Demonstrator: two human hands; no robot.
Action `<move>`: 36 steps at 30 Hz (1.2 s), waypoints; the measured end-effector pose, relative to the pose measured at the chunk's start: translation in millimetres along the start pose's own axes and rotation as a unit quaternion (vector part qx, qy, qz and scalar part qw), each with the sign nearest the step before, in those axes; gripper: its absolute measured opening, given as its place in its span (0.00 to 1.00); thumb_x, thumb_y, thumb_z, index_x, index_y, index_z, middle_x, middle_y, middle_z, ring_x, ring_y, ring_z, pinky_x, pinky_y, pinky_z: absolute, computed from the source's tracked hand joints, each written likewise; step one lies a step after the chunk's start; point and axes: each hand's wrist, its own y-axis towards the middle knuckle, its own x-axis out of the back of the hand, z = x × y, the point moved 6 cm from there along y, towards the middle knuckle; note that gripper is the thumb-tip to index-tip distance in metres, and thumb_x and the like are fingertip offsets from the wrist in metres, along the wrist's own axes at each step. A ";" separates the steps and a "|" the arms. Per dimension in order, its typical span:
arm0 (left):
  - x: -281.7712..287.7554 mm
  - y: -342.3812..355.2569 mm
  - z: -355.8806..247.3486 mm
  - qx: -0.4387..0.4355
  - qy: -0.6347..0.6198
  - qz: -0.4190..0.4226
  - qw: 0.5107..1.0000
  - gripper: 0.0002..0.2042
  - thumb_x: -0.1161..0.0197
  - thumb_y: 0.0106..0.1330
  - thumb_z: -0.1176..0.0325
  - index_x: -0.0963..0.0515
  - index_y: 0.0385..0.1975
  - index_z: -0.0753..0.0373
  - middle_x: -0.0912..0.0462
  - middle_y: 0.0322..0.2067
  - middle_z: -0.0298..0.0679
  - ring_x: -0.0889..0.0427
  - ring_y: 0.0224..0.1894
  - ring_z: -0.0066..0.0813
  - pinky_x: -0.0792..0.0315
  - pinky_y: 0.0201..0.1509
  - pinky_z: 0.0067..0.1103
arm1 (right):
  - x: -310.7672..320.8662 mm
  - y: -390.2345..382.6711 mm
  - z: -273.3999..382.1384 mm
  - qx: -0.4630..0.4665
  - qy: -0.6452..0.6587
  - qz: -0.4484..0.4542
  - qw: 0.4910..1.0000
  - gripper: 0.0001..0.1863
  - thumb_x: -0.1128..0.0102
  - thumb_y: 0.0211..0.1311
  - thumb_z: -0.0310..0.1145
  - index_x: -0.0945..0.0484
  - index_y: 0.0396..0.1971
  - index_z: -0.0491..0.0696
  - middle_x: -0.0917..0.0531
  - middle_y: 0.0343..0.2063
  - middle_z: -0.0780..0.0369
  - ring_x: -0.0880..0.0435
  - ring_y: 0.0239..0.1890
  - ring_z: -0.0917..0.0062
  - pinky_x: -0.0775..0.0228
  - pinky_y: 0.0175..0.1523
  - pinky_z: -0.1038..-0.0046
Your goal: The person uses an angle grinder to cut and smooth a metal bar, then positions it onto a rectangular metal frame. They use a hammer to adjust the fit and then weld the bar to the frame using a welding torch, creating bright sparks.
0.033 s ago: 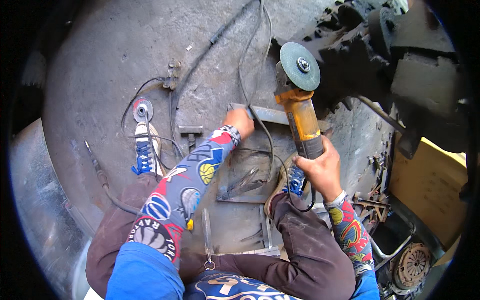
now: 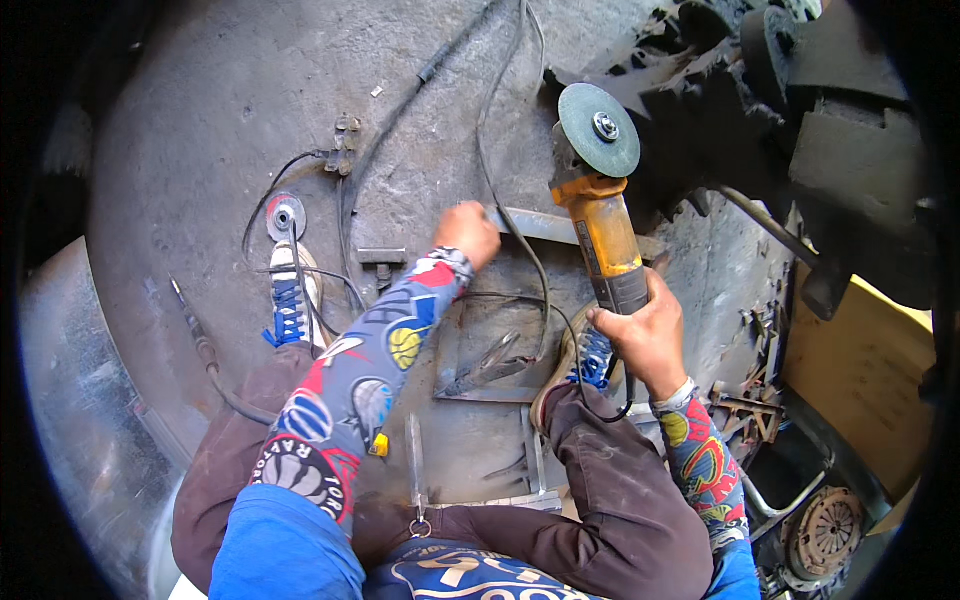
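My right hand (image 2: 650, 335) is wrapped round the rear of a yellow and black angle grinder (image 2: 605, 235). The grinder stands tilted upward, with its greenish disc (image 2: 600, 130) at the top facing me. Over the left end of a flat metal bar (image 2: 545, 226) on the floor is my left hand (image 2: 467, 234), its fingers curled under. What they hold, if anything, is hidden. The bar's other end passes behind the grinder. Below it lies a metal frame piece (image 2: 485, 394) with a dark offcut (image 2: 490, 362) on it.
A hammer-like metal tool (image 2: 382, 257) lies left of my left hand. Cables (image 2: 405, 105) cross the floor. A second grinding disc (image 2: 286, 217) is by my left shoe (image 2: 290, 300). Dark machinery (image 2: 850, 150), a cardboard box (image 2: 850, 370) and a round clutch-like part (image 2: 825, 530) are at the right.
My left hand has shifted slightly up and left, covering the bar's left end. My right hand and the grinder have barely moved.
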 end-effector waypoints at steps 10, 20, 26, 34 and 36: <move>96.4 57.4 -6.9 0.004 0.121 0.001 0.993 0.35 0.36 0.59 0.30 0.16 0.47 0.59 0.13 0.45 0.51 0.15 0.52 0.48 0.22 0.57 0.38 | -4.1 17.3 -34.2 -0.048 -0.009 0.003 0.999 0.28 0.21 0.40 0.41 0.18 0.43 0.43 0.12 0.34 0.52 0.11 0.37 0.61 0.22 0.44 0.64; 82.5 57.0 -11.3 -0.045 0.139 -0.087 0.985 0.16 0.35 0.56 0.53 0.15 0.34 0.58 0.13 0.35 0.50 0.13 0.44 0.51 0.20 0.48 0.41 | -16.0 25.5 -33.0 -0.043 0.025 0.026 0.998 0.28 0.21 0.41 0.40 0.17 0.43 0.42 0.12 0.33 0.56 0.11 0.36 0.67 0.21 0.45 0.67; 57.6 48.8 -27.1 -0.068 0.149 0.068 0.984 0.27 0.27 0.54 0.40 0.13 0.43 0.55 0.12 0.44 0.50 0.13 0.50 0.48 0.21 0.55 0.39 | -15.3 35.4 -36.1 -0.052 -0.043 0.029 0.997 0.25 0.21 0.39 0.42 0.18 0.36 0.43 0.12 0.31 0.53 0.11 0.36 0.59 0.22 0.44 0.62; 144.6 86.0 31.4 0.032 0.179 -0.205 0.962 0.14 0.38 0.55 0.61 0.15 0.38 0.58 0.14 0.41 0.53 0.14 0.46 0.56 0.20 0.52 0.43 | -7.5 34.9 -47.7 -0.017 -0.104 0.011 0.994 0.26 0.22 0.39 0.43 0.18 0.36 0.42 0.13 0.31 0.50 0.12 0.38 0.53 0.22 0.45 0.58; 182.5 99.3 62.4 0.081 0.135 -0.256 0.954 0.12 0.38 0.56 0.63 0.15 0.38 0.60 0.13 0.40 0.54 0.14 0.46 0.56 0.20 0.51 0.43 | -3.2 37.7 -48.6 -0.008 -0.143 0.007 0.990 0.26 0.23 0.39 0.43 0.19 0.36 0.42 0.13 0.32 0.49 0.13 0.39 0.51 0.22 0.46 0.57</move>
